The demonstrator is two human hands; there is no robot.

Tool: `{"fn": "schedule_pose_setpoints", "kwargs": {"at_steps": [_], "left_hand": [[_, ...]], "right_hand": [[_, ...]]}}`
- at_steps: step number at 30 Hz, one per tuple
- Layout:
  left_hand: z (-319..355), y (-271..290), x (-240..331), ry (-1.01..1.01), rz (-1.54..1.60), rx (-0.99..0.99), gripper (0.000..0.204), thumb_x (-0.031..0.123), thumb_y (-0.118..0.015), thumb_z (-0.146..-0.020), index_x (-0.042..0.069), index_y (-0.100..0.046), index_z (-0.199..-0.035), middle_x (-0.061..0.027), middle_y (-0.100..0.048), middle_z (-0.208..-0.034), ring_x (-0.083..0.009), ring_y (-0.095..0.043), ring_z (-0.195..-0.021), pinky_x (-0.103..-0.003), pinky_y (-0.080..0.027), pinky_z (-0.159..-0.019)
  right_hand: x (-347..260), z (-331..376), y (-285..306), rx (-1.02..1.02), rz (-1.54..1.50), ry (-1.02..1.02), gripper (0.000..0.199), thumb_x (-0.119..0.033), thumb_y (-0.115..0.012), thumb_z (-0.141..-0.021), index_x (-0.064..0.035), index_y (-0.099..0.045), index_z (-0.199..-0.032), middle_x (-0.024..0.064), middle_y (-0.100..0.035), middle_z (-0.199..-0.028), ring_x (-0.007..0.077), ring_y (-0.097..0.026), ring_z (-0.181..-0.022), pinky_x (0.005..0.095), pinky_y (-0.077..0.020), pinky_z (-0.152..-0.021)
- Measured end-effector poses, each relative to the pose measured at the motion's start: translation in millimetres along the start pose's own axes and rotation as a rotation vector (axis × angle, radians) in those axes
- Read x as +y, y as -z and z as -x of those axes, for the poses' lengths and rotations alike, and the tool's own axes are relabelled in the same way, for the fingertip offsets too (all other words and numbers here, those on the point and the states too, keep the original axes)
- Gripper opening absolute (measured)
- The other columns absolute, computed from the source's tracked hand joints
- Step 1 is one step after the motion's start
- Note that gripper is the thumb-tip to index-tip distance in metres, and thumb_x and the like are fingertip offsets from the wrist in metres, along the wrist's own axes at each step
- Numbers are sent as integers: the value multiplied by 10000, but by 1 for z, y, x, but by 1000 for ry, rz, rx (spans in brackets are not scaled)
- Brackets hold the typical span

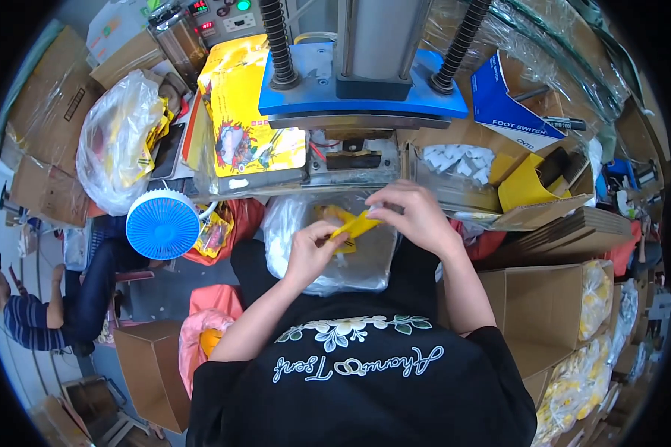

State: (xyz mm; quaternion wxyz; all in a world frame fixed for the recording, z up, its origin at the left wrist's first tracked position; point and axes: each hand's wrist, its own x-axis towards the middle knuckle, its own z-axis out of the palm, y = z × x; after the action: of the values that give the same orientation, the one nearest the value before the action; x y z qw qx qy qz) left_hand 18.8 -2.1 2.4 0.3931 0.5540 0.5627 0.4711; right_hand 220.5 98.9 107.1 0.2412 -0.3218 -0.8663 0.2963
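Observation:
A small yellow plastic pouch [356,226] is stretched between my two hands, above my lap. My left hand [310,252] pinches its lower left end. At the upper right end, the thumb and fingers of my right hand [416,216] are closed on it. Directly beneath sits a container lined with clear plastic [374,270], and more yellow pieces show inside it. Beyond my hands stands a press with a blue plate [320,65] and a metal bed [350,173] under its head.
Left of the press lie large yellow printed bags [235,104]. A blue fan [163,225] and a clear bag [119,141] are at the left. White pieces [458,160] lie in a tray to the right, near a blue box [508,104]. Cardboard boxes [540,316] flank me; a person [33,316] sits far left.

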Motion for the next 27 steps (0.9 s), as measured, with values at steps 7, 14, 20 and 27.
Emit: {"fn": "schedule_pose_setpoints", "kwargs": {"at_steps": [7, 14, 20, 27], "left_hand": [[-29, 1, 5, 200, 136, 77, 274, 212, -685, -894, -58, -696, -933, -51, -696, -808, -60, -600, -671, -227, -474, -595], [-88, -10, 20, 390, 631, 126, 247, 147, -642, -910, -55, -645, -1051, -93, -686, -956, -164, -648, -850, -298, -515, -725], [-78, 25, 0, 296, 627, 127, 229, 104, -622, -908, -52, -633, -1075, -114, -659, -1025, -156, -637, -872, -290, -516, -728], [-80, 76, 0, -801, -1328, 642, 311, 160, -657, -899, -50, -619, -1125, -76, -668, -996, -158, -611, -873, -275, -477, -805]], "right_hand": [[31, -6, -14, 173, -295, -160, 344, -94, -685, -840, -13, -628, -1170, 108, -684, -1030, 143, -630, -896, 291, -496, -798], [94, 19, 42, 575, 286, -417, 269, -213, -514, -928, -47, -664, -1076, 177, -658, -1079, 337, -639, -980, 417, -510, -824], [131, 2, -9, 532, 462, -278, 327, -122, -706, -699, -76, -646, -1018, 141, -601, -1043, 333, -572, -1024, 434, -505, -837], [134, 19, -2, 637, 490, -293, 298, -138, -686, -735, -62, -567, -997, 136, -572, -968, 334, -563, -976, 428, -514, -761]]}}
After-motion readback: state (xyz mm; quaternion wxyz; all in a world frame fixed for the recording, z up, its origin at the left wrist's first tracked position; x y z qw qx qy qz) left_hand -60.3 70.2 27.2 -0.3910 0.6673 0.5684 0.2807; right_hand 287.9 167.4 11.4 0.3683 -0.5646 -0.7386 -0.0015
